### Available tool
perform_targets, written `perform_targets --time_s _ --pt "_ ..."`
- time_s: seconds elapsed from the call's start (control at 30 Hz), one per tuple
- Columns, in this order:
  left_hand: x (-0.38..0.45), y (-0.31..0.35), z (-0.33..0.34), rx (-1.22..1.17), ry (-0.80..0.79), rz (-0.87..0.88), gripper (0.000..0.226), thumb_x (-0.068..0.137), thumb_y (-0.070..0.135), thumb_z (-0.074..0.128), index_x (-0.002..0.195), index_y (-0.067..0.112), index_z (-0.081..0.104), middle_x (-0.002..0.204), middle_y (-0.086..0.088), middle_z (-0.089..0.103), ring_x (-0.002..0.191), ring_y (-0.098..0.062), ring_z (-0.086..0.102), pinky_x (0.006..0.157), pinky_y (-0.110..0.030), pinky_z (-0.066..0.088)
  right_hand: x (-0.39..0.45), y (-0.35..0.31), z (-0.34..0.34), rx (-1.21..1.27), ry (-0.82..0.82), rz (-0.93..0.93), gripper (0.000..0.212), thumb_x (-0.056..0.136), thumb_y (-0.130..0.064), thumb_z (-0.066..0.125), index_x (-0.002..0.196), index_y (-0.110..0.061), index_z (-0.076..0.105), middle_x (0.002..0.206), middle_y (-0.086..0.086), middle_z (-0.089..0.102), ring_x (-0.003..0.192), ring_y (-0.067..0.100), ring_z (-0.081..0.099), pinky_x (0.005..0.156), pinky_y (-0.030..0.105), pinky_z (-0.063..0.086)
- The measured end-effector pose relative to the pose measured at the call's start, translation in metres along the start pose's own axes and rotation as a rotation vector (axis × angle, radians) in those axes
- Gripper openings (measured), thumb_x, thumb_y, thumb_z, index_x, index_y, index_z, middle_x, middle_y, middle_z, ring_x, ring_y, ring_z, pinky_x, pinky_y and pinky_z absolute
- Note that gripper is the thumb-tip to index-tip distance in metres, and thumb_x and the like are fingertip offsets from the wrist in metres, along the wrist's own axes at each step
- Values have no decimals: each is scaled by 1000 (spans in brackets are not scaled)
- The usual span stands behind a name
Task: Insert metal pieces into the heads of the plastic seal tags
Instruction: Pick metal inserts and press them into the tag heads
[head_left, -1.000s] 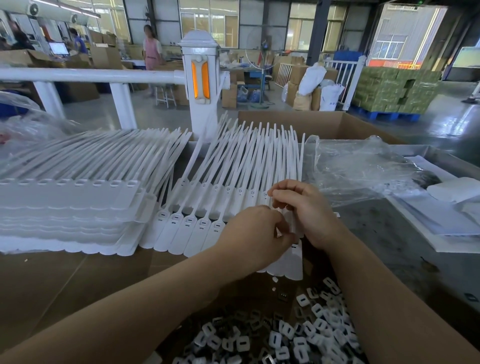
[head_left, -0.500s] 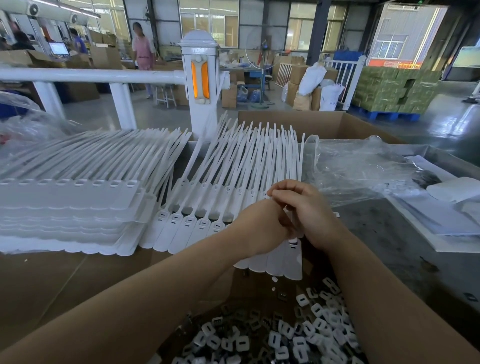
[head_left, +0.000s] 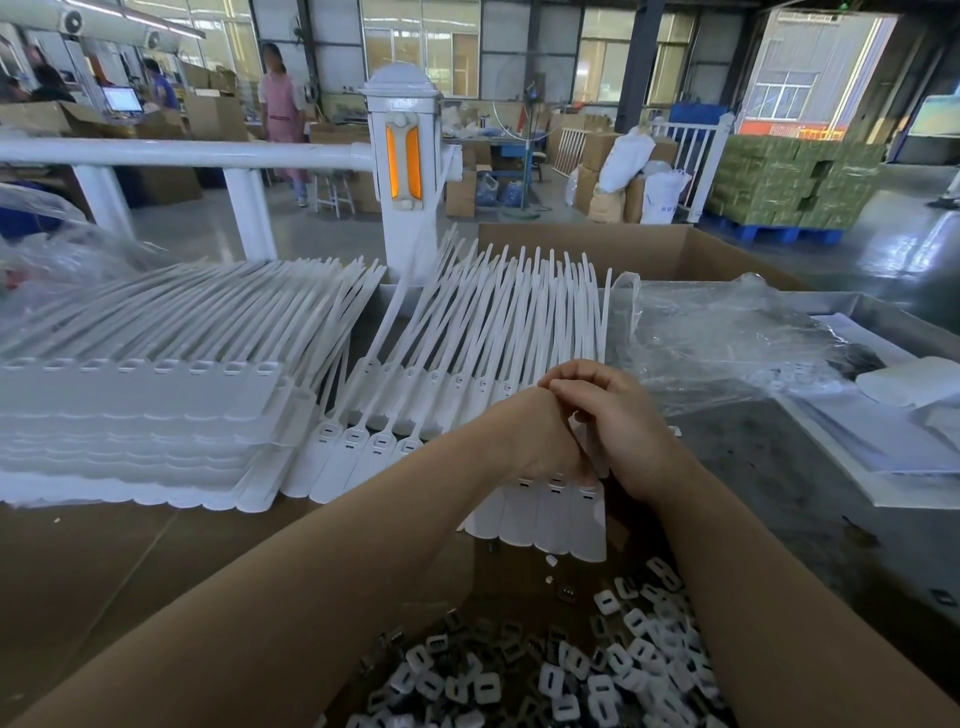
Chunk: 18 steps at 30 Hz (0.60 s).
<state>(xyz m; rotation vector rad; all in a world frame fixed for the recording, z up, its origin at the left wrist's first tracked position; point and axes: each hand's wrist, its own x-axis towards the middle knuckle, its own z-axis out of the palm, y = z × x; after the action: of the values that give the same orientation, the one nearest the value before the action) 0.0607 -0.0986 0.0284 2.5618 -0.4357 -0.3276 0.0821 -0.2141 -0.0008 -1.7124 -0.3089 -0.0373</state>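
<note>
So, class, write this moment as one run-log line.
left hand: on row of seal tags | right hand: fingers curled at same tags | metal pieces: piled below

Two bare forearms, no sleeves visible, left hand (head_left: 535, 436) and right hand (head_left: 618, 421) ungloved, no rings, watch or wristbands visible
</note>
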Motion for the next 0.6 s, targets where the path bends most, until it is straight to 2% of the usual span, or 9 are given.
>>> perform_targets --time_s 0.07,0.1,0.17,0.23,0.27,0.33,0.43,0.57,0.6 --pt "-2 -2 0 -102 -11 19 5 87 7 70 91 11 71 79 1 64 70 -14 60 56 -15 41 0 0 0 -2 3 1 19 95 -13 58 84 -18 73 79 -14 69 68 -8 57 66 15 43" --pt "-1 -4 -1 -130 -20 2 17 87 7 71 104 8 71 93 -6 69 86 -21 66 61 -15 45 0 0 0 5 3 3 18 95 -13 59 84 -18 73 78 -14 68 67 -8 57 62 13 45" --pt "-4 -4 -1 -173 -19 -52 36 87 11 73 121 6 64 118 -15 68 110 -29 64 77 -25 52 0 -1 2 30 -1 17 18 95 -13 59 85 -16 73 78 -13 69 67 -7 59 57 12 47" --pt "-1 -5 -1 -192 -44 -85 43 88 11 72 128 6 59 126 -17 64 117 -31 62 86 -32 52 0 -2 2 33 4 27 18 95 -13 58 85 -16 73 81 -10 70 73 -2 62 61 16 49" --pt "0 -3 -3 -210 -63 -93 44 89 9 71 131 5 57 129 -17 63 119 -31 60 84 -30 51 0 -3 3 29 10 29 19 95 -12 58 84 -18 73 83 -8 71 77 1 63 66 19 49" --pt "2 1 -5 -164 -114 -78 41 91 9 68 131 6 59 129 -15 62 115 -29 61 79 -26 50 0 -4 3 33 21 30 23 95 -11 57 82 -20 73 85 -7 71 84 7 63 75 25 47" --pt "3 2 -8 -89 -124 -14 28 89 11 71 117 10 70 110 -5 68 87 -16 59 72 -23 48 -1 -4 3 32 43 25 22 94 -12 58 81 -22 72 83 -9 71 79 2 62 76 25 46" --pt "1 4 -8 -65 -116 -4 27 92 13 67 118 12 69 95 3 64 91 -16 57 65 -8 44 1 -4 4 10 72 22 21 93 -15 60 79 -24 73 87 -4 71 82 5 63 77 27 46" --pt "4 4 -7 -55 -107 -18 30 92 14 67 122 11 66 99 2 63 95 -19 59 69 -12 47 1 -4 4 14 78 28 23 93 -14 60 77 -25 73 87 -5 71 87 10 64 80 30 48"
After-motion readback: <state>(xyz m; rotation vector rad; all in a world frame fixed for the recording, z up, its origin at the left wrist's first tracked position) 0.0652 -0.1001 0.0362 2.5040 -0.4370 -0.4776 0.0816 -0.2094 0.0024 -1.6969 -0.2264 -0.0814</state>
